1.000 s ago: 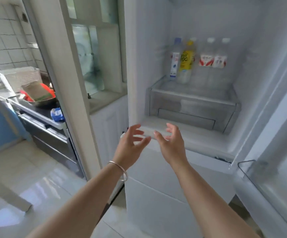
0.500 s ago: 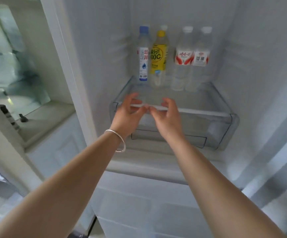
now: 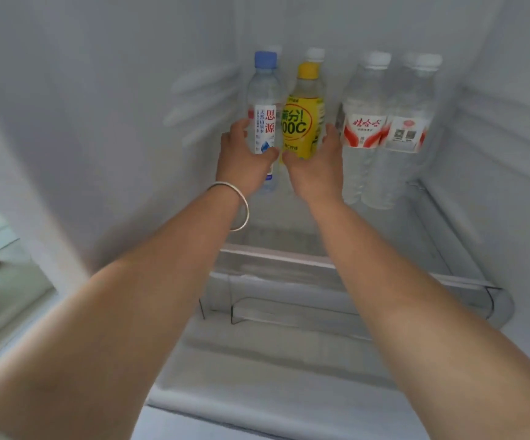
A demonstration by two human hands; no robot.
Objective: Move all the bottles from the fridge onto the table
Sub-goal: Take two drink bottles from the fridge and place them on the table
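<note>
**Both hands closing on the two left bottles in the fridge**

The fridge interior is white, with ribbed side walls close on either side of a row of bottles standing at the back. Below them, a clear drawer juts forward, its front rim crossing under both forearms. Two clear water bottles with red-and-white labels stand together at the right, just beside the right hand. The left hand, a silver bangle on its wrist, curls round the blue-capped water bottle. The right hand wraps the yellow-labelled bottle, thumb in front. The fingers behind each bottle are hidden.
</note>
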